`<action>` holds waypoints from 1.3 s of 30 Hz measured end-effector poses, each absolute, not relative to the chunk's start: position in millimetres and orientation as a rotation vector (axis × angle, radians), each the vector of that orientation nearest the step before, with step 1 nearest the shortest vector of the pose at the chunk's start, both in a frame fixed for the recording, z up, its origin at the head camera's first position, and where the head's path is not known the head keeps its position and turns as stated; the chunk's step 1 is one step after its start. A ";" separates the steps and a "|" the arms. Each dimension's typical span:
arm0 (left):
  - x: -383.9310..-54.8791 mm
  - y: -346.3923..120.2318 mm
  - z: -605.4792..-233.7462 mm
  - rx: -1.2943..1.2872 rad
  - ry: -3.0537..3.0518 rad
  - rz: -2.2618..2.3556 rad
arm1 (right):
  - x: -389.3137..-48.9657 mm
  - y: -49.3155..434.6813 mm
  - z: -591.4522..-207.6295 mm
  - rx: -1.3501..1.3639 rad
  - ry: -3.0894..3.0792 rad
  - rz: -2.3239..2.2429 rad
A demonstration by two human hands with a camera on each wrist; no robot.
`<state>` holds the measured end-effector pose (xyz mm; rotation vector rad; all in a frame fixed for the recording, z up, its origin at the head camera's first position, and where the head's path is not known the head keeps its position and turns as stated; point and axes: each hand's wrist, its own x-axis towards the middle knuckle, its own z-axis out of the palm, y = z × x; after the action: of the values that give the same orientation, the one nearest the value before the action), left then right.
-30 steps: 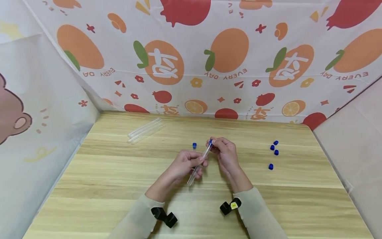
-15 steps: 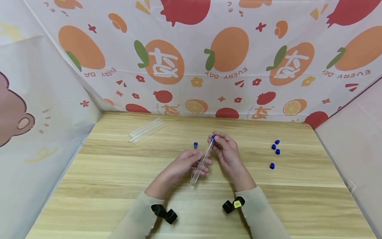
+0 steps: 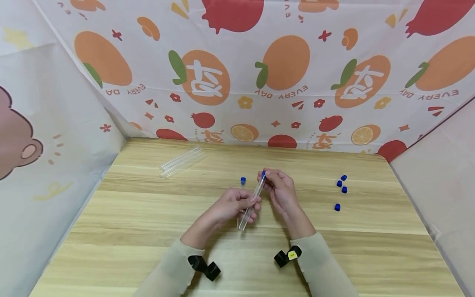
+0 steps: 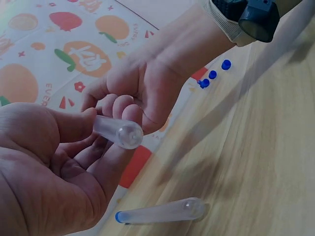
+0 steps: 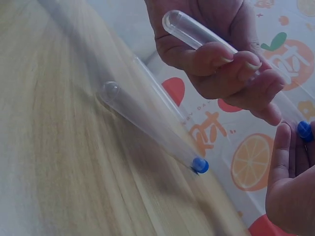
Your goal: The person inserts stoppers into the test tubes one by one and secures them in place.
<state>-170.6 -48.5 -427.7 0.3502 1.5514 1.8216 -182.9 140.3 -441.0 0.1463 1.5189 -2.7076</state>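
Note:
My left hand point(image 3: 231, 205) grips a clear test tube point(image 3: 258, 189) around its middle, thumb on top and fingers beneath. The tube slants, its rounded end down toward me. At the upper end my right hand point(image 3: 283, 193) pinches a blue cap point(image 3: 264, 174) that sits at the tube's mouth. In the right wrist view this cap point(image 5: 305, 131) shows between the right fingers and palm. Below the hands a second test tube point(image 4: 165, 212) with a blue cap lies on the table; in the head view the left hand partly hides it.
Several clear tubes point(image 3: 182, 162) lie side by side at the table's back left. Several loose blue caps point(image 3: 339, 183) are scattered at the right, one cap point(image 3: 337, 207) nearer me. A fruit-printed cloth point(image 3: 237, 74) hangs behind the wooden table point(image 3: 148, 247).
Half a second ago the left thumb lay off the tube's front; now it presses on it. The right hand with the cap has dipped slightly toward me.

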 end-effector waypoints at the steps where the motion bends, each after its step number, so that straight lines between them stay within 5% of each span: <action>1: -170.6 -48.4 -427.6 0.345 1.554 1.821 | -182.9 140.3 -441.0 0.144 1.523 -2.707; 39: -169.6 -45.0 -433.8 0.341 1.843 1.822 | -174.1 160.0 -446.1 0.043 1.710 -2.041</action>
<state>-169.6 -45.0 -433.8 0.3410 1.8432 1.8219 -174.1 160.0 -446.1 0.0429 1.7102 -2.0414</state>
